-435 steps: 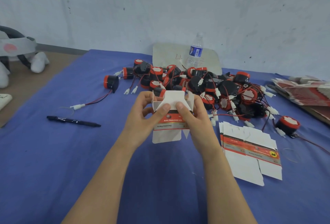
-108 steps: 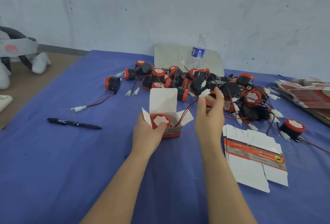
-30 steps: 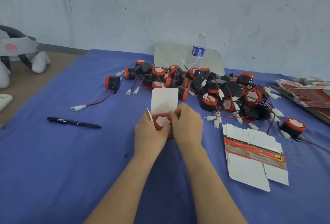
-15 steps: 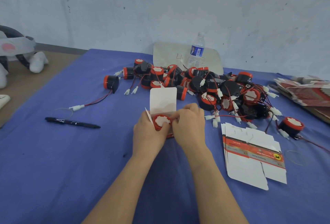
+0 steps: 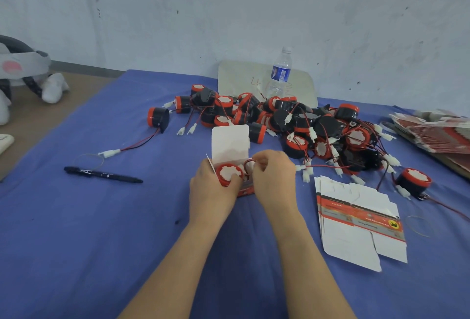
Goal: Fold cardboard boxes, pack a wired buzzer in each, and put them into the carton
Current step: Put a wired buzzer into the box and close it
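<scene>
Head view: at the centre of the table (image 5: 76, 242) the two hands meet over one small box (image 5: 244, 189). The left hand (image 5: 213, 186) grips the box from its 9 o'clock side, thumb lying at the edge of the buzzer (image 5: 229, 173) that sits inside with its red-rimmed white face up. The right hand (image 5: 273, 173), touching the box at its 3 o'clock side, pinches a loop of the buzzer's red wire (image 5: 248, 164) at the box mouth, fingers curled tight. The box lid stands upright at 12 o'clock and a side flap sticks out at 9 o'clock.

Beyond the box, from 12 to 2 o'clock, lies a pile (image 5: 292, 120) of black-and-red buzzers with tangled wires and white plugs. One lone buzzer (image 5: 158, 117) lies on its side at 10 o'clock, its wire trailing toward the pen (image 5: 101, 174) at 9 o'clock. Another buzzer (image 5: 413, 182) sits face up at 3 o'clock. A stack of flat boxes (image 5: 356, 219) lies at 4 o'clock, near the right forearm, and more flat boxes (image 5: 437, 133) are heaped at the table's 2 o'clock edge. A bottle (image 5: 279, 72) stands behind the pile in front of a pale board (image 5: 239, 77).
</scene>
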Available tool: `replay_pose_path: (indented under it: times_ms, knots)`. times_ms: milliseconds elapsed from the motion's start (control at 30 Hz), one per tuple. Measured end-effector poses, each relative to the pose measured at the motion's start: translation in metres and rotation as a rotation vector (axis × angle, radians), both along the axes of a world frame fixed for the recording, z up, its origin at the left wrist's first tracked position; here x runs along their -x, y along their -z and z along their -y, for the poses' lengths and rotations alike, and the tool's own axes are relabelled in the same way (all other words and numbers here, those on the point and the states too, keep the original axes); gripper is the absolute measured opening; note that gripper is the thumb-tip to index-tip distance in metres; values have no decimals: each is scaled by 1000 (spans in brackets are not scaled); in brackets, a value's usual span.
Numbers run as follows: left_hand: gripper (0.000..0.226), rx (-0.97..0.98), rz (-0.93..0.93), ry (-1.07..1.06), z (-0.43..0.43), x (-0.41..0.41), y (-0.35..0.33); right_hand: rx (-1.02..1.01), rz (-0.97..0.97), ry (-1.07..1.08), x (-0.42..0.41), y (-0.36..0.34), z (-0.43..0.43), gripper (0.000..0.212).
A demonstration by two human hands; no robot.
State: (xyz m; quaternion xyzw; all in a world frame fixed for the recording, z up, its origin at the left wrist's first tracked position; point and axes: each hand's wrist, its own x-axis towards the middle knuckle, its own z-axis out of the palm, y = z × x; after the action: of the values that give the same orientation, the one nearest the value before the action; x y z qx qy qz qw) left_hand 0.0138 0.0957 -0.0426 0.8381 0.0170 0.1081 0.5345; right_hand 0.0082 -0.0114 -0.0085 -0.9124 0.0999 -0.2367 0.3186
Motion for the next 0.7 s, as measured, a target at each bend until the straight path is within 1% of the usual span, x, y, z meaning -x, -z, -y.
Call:
replay_pose_path:
  times_ms: [200,333,400,467,533,700]
  knots:
    - [38,7,2,0,0,0,0,37,-10,-19,1,0,1,23]
    - [43,1,-7,-8,0,-1,0,-18,-20,-40,2,-2,1,32]
    - [45,-3,-16,-19,0,-1,0,-55,-22,-44,2,-2,1,31]
    - [44,-3,-11,-19,0,-1,-1,-49,-31,-55,2,-4,1,29]
    - [44,-8,-7,-17,-1,-1,-1,17,-52,-82,3,-6,1,29]
    - [45,-11,-12,-22,-1,0,-1,271,-145,-139,6,-10,-7,35]
